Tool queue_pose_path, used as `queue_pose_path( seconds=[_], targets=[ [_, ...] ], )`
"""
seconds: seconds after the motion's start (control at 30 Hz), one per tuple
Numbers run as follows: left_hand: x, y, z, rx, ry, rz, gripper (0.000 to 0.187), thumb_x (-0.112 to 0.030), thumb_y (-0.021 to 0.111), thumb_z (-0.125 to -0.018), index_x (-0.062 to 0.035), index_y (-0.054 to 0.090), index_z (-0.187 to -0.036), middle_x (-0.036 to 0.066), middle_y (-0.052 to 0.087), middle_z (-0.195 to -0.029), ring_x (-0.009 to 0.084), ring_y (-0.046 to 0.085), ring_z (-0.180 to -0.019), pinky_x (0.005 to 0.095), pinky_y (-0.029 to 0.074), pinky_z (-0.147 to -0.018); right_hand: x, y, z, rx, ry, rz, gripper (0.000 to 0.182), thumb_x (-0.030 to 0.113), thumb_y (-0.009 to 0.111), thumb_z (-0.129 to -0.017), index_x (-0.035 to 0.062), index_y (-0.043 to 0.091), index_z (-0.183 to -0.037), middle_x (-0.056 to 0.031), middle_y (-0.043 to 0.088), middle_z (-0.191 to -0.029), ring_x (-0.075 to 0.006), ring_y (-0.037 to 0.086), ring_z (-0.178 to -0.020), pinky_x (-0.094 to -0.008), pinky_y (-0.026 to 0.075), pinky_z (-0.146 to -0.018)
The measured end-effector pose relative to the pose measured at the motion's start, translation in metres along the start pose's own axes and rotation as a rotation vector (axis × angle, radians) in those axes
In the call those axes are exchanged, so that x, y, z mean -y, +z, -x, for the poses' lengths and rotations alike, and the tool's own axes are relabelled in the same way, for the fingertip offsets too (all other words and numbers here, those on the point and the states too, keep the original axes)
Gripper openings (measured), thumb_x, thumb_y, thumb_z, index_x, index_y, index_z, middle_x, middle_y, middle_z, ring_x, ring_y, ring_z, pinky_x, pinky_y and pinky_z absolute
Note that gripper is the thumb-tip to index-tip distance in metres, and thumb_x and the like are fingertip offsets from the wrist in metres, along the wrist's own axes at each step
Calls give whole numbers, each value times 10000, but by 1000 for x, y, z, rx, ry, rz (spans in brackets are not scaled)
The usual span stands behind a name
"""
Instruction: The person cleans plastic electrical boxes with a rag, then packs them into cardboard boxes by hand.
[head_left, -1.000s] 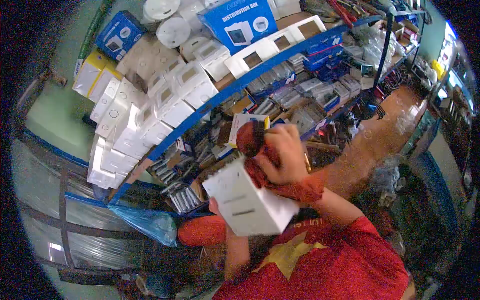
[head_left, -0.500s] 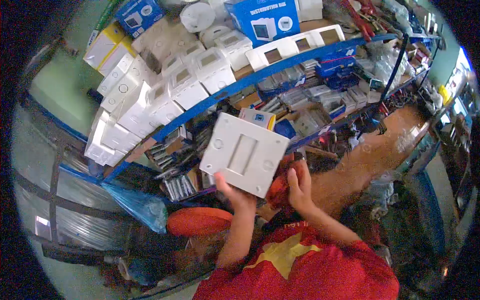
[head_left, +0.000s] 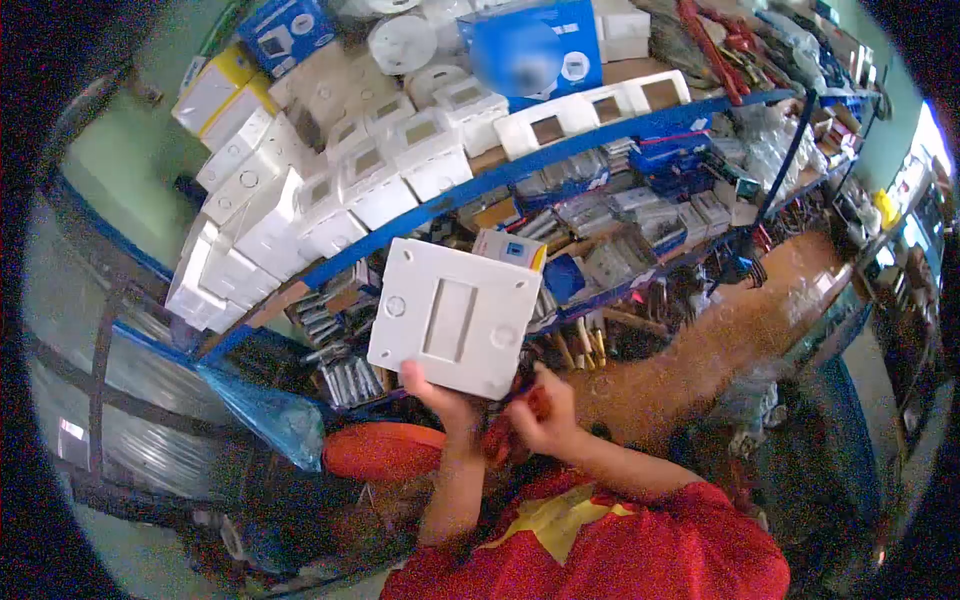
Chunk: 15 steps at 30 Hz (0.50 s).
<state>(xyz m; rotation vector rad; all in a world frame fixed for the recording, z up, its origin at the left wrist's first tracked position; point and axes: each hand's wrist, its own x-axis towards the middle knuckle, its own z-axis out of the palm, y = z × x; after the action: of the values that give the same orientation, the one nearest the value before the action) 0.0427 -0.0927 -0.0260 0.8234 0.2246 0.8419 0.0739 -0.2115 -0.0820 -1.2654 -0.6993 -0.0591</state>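
A white plastic electrical box (head_left: 402, 268), its flat face with a rectangular recess and round knockout marks turned up, is tilted in front of me. My left hand (head_left: 447, 408) grips its lower edge, thumb on the face, the other fingers hidden beneath. Just right of the box's lower corner, my right hand (head_left: 545, 418) is closed around a red thing with a dark end, mostly hidden by the fingers, so its kind cannot be told. More red shows between the two hands.
Similar white boxes (head_left: 435, 170) crowd the top of a blue-edged shelf (head_left: 400, 213), beside a blue printed carton (head_left: 535, 50). Lower shelves hold small packaged parts (head_left: 640, 205). A red round seat-like object (head_left: 385, 448) is at lower left, and brown floor (head_left: 680, 350) stretches right.
The white box has shifted left and turned slightly with my left hand. My right hand has moved left and down, close to the box's lower corner, its fingers now curled in.
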Motion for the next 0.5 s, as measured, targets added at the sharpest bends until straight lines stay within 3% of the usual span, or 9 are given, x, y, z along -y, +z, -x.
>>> queue_pose_path(
  seconds=[0.1,0.13,0.17,0.23,0.27,0.37,0.4,0.47,0.5],
  targets=[
    [32,-37,-2,-221,186,-68,852,-632,419,-816,-47,306,-1424,144,420,-1397,338,460,-1240,486,418,-1000,-13,-7,-45,-255,-18,76,227,186,541,-935,14,554,-1083,-5,486,-766,-86,449,-626,-263,402,-544],
    [33,-41,16,-285,38,-53,851,-583,469,-817,-38,256,-1436,132,393,-1406,318,440,-1262,462,395,-1028,-15,-12,-58,-356,157,-87,263,215,545,-945,7,554,-1105,9,492,-786,-77,449,-629,-251,397,-542],
    [42,-48,28,-263,106,-194,887,-564,515,-798,-27,208,-1434,148,366,-1402,321,419,-1264,464,371,-1037,-16,-18,-69,-457,332,-250,299,243,550,-954,-1,554,-1128,23,497,-807,-69,448,-632,-238,392,-541],
    [61,-59,38,-214,241,-474,984,-528,607,-759,-5,112,-1430,182,313,-1394,327,379,-1268,467,321,-1056,-25,-35,-86,-485,341,-289,337,274,547,-952,-13,550,-1130,13,528,-829,-67,450,-622,-221,388,-539],
    [61,-63,41,-107,341,-600,1041,-540,634,-728,-2,80,-1426,194,298,-1388,330,372,-1265,471,316,-1052,-31,-33,-87,-496,182,-96,362,296,539,-953,-14,550,-1140,1,549,-852,-71,476,-647,-230,406,-563],
    [22,-32,23,111,762,-827,1182,-567,703,-646,18,7,-1400,226,276,-1349,348,366,-1247,494,309,-1035,-108,-48,-43,-182,597,-704,411,359,529,-930,42,582,-1187,-58,634,-1083,-165,603,-981,-319,487,-864],
    [4,-15,14,154,926,-870,1223,-575,724,-621,27,-14,-1388,236,272,-1333,354,366,-1239,504,308,-1028,-38,-30,-48,-108,889,-1077,395,326,524,-927,40,588,-1192,-68,624,-1145,-194,592,-1038,-345,482,-906],
    [-16,-10,7,171,925,-872,1203,-572,718,-629,37,-2,-1375,239,278,-1328,355,369,-1240,507,315,-1024,-65,-26,-9,340,603,-486,539,257,664,-824,19,485,-1273,-113,549,-1257,-227,528,-1134,-380,407,-1012],
    [-22,-11,6,180,921,-877,1193,-571,716,-634,43,4,-1368,240,281,-1325,356,371,-1240,508,319,-1021,11,-23,-31,514,425,-128,423,137,603,-867,1,500,-1255,-115,543,-1261,-221,531,-1115,-359,422,-980]
  ],
)
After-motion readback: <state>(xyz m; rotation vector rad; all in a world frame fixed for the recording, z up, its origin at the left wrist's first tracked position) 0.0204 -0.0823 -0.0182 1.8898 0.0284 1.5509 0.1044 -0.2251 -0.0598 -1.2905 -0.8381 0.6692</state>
